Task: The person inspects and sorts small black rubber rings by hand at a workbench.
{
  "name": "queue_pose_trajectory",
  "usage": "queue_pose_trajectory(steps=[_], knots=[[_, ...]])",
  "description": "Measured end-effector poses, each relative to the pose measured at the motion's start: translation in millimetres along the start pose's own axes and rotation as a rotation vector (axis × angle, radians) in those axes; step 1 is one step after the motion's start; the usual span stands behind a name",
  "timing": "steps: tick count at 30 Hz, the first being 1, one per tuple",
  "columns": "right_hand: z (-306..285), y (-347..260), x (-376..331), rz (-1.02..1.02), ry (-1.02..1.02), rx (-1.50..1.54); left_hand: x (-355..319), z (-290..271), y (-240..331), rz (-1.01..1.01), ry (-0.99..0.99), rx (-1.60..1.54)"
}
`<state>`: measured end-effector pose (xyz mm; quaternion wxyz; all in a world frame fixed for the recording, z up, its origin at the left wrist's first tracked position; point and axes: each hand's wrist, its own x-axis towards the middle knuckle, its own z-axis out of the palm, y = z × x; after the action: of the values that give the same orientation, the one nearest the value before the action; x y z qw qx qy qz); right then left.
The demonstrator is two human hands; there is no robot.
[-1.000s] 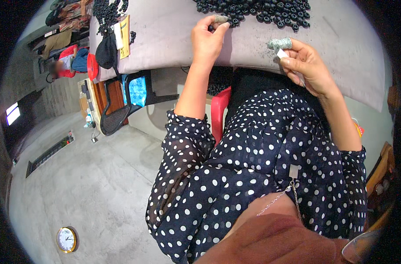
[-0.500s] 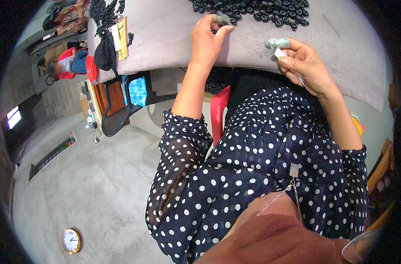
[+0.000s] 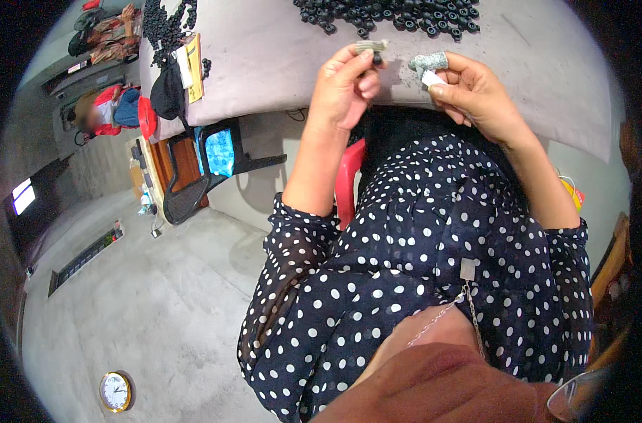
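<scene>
My left hand (image 3: pixel 345 84) is closed in a pinch, thumb and wrapped fingertip holding one small black ring (image 3: pixel 377 59) just above the near edge of the desk (image 3: pixel 278 63). My right hand (image 3: pixel 479 95) is loosely curled, its forefinger tip capped in a grey wrap (image 3: pixel 428 62), and it pinches a small white piece (image 3: pixel 432 77) between thumb and forefinger; I cannot tell what that piece is. The two hands sit close together, the left a little farther left, the ring pointing right toward the white piece, so the gap between them is short and runs left to right. The left hand is the nearer of the two to the supply: a wide heap of black rings (image 3: pixel 398 14) lies just beyond both hands on the far side of the desk, its long axis running left to right. A second pile of black rings (image 3: pixel 162 28) sits far left on the desk, beside a black cap (image 3: pixel 167 92) and a yellow card (image 3: pixel 192 67). Below, a black chair (image 3: pixel 208 169) stands on the concrete floor (image 3: pixel 123 296), and a round clock (image 3: pixel 115 391) lies near left.
</scene>
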<state>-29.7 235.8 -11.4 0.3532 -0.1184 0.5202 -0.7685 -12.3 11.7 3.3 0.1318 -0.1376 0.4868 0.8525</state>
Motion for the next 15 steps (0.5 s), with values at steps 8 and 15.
queue_pose_trajectory(steps=[8,15], knots=[[4.7,-0.7,-1.8,-0.118,0.034,-0.084,-14.8,24.7,-21.3,-0.179,-0.005,-0.409],[5.3,-1.4,-4.1,-0.147,-0.048,-0.012,-15.8,34.2,-30.3,-0.184,0.021,-0.358]])
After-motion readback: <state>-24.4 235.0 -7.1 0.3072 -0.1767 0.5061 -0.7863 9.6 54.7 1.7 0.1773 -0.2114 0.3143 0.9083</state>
